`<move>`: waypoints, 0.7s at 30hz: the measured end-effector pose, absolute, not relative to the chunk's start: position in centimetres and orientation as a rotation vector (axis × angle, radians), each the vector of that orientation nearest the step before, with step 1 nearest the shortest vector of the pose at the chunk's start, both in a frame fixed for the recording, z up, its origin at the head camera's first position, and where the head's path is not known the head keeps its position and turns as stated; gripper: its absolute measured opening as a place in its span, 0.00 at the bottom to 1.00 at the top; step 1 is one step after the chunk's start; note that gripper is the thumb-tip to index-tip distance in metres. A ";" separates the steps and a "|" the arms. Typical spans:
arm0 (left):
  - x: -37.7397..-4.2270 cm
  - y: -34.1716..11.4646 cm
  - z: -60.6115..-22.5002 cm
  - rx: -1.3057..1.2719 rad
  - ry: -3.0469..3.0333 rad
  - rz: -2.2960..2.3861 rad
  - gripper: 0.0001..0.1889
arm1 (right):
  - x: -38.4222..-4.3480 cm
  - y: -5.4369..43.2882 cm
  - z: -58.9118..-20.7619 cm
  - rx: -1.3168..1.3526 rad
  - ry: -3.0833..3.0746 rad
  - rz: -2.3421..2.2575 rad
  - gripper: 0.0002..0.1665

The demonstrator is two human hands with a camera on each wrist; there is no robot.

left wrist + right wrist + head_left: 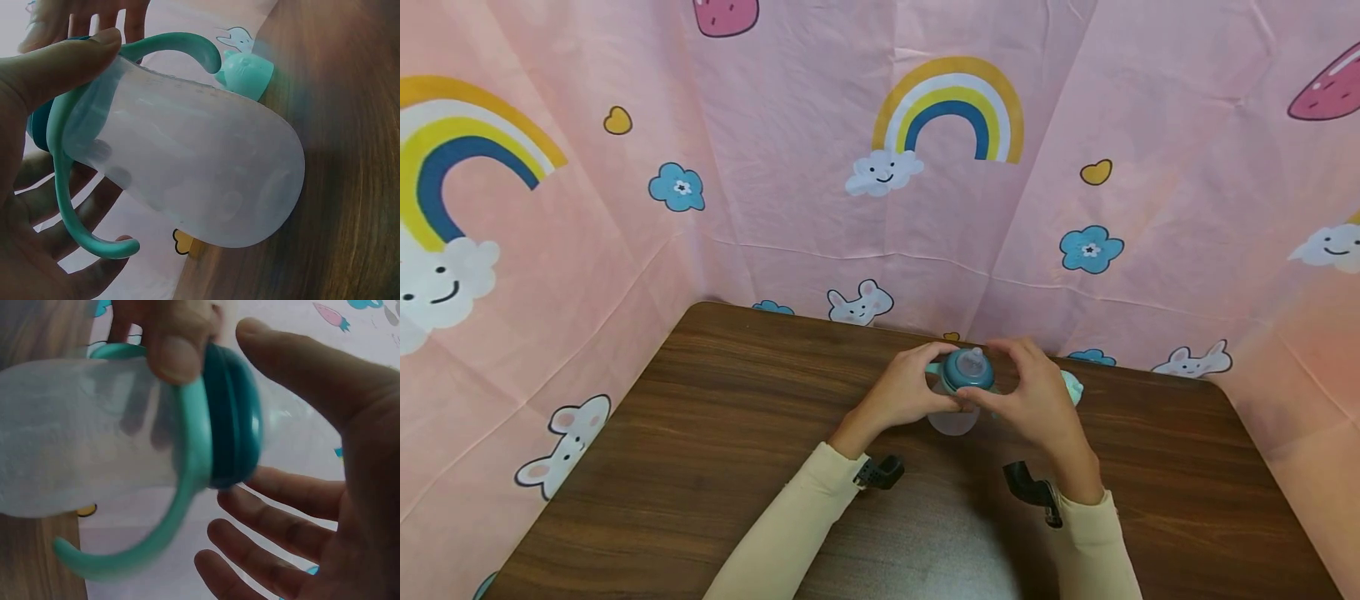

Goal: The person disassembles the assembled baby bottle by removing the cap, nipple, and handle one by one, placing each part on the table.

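A translucent baby bottle (953, 422) with two mint handles (62, 181) is held by my left hand (901, 390), thumb and fingers around its neck at the handle ring. In the head view its teal collar (957, 375) and clear nipple (973, 361) face up. My right hand (1037, 398) is beside the collar. In the right wrist view its thumb and fingers are spread around the collar and nipple, with its fingertips near the collar; whether they touch it I cannot tell. A mint cap (247, 74) with small ear shapes stands on the table behind my right hand.
The brown wooden table (760, 417) extends on both sides of the hands. A pink printed curtain (805, 208) hangs along its back and sides, close behind the bottle. Each wrist carries a black camera mount (880, 473).
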State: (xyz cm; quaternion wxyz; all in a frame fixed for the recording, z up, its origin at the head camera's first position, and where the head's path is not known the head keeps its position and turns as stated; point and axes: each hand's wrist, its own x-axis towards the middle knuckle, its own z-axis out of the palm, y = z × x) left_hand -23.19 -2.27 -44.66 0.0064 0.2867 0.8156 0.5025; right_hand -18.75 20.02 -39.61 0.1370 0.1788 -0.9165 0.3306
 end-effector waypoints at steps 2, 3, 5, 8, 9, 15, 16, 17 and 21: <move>-23.2 -2.2 -44.7 0.899 2.562 1.563 0.39 | -18.9 19.7 -39.9 0.507 -2.649 0.954 0.45; -23.2 -2.2 -44.7 0.899 2.567 1.559 0.39 | -18.9 19.6 -40.1 0.503 -2.650 0.950 0.45; -23.2 -2.2 -44.7 0.897 2.572 1.553 0.39 | -19.0 19.4 -40.3 0.496 -2.655 0.937 0.45; -23.2 -2.3 -44.7 0.892 2.569 1.557 0.39 | -19.0 19.2 -40.6 0.490 -2.658 0.924 0.45; -23.2 -2.3 -44.7 0.892 2.568 1.557 0.39 | -19.0 19.1 -40.6 0.487 -2.656 0.924 0.45; -23.2 -2.3 -44.7 0.907 2.565 1.561 0.38 | -19.1 19.0 -40.8 0.479 -2.648 0.911 0.44; -23.2 -2.3 -44.7 0.910 2.561 1.565 0.39 | -19.1 19.0 -40.8 0.478 -2.648 0.907 0.44; -23.2 -2.3 -44.7 0.913 2.560 1.566 0.39 | -19.1 19.0 -40.9 0.478 -2.648 0.903 0.44; -23.2 -2.3 -44.9 0.919 2.558 1.556 0.40 | -19.2 18.9 -40.9 0.472 -2.656 0.889 0.44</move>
